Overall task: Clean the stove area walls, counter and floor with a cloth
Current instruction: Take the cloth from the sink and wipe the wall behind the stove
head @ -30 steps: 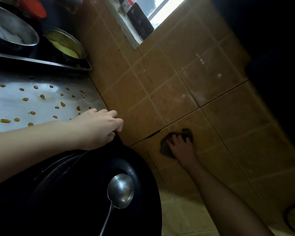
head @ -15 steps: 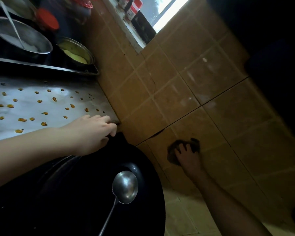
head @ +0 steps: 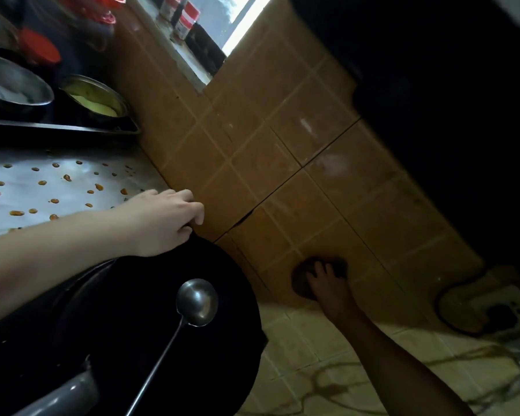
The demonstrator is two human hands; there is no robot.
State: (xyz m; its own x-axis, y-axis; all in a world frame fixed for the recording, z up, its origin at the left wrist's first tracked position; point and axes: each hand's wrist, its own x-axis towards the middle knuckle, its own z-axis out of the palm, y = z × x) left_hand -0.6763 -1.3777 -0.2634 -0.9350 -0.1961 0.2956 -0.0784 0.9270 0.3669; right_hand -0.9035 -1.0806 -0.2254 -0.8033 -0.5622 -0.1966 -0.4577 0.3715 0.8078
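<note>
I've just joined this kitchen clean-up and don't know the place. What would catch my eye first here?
The right hand presses a dark cloth low on the brown tiled wall, just above the floor. Next, the shiny ladle lying in the black wok at lower centre, and the orange drops scattered over the steel counter at left, where the left hand rests on its corner.
</note>
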